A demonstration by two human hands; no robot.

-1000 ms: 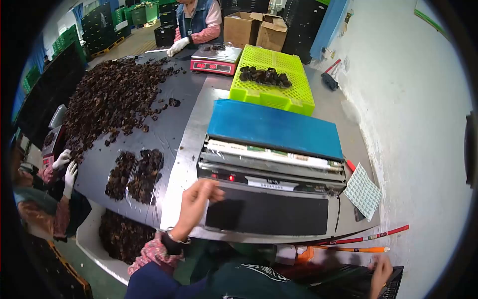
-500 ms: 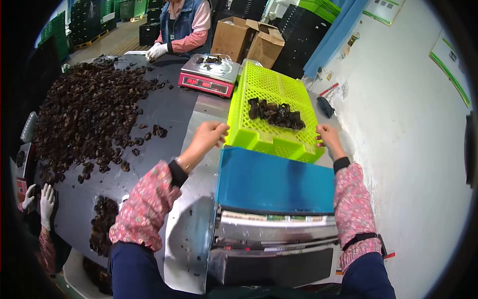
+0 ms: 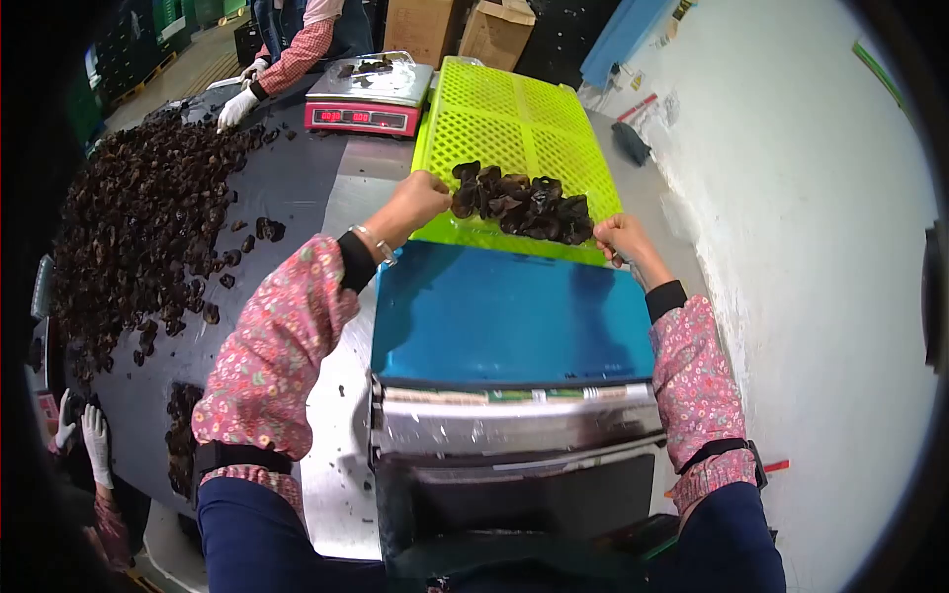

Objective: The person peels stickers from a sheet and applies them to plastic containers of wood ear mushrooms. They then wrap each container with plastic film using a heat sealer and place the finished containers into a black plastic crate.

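A clear shallow tray of dark wood ear mushrooms (image 3: 524,205) is over the near end of an upturned lime-green plastic crate (image 3: 484,104). My left hand (image 3: 425,196) pinches its left end, thumb and fingers closed. At the opposite end, my right hand (image 3: 618,239) is closed on the tray's edge with fingers curled. The tray's clear rim is hard to make out, and I cannot tell whether it still rests on the crate. Right below my hands lies the flat blue top (image 3: 509,316) of a boxy machine.
A heap of wood ear mushrooms (image 3: 148,217) covers the table's left side. A red scale (image 3: 366,104) with a filled tray stands left of the crate. A co-worker's gloved hand (image 3: 237,107) is behind the heap; other gloved hands (image 3: 96,440) are lower left. A white wall (image 3: 791,247) bounds the right.
My hands have moved inward and closed on the tray's two ends; before, they were apart from it. The camera view has shifted. The co-worker's hand at the back has reached toward the heap.
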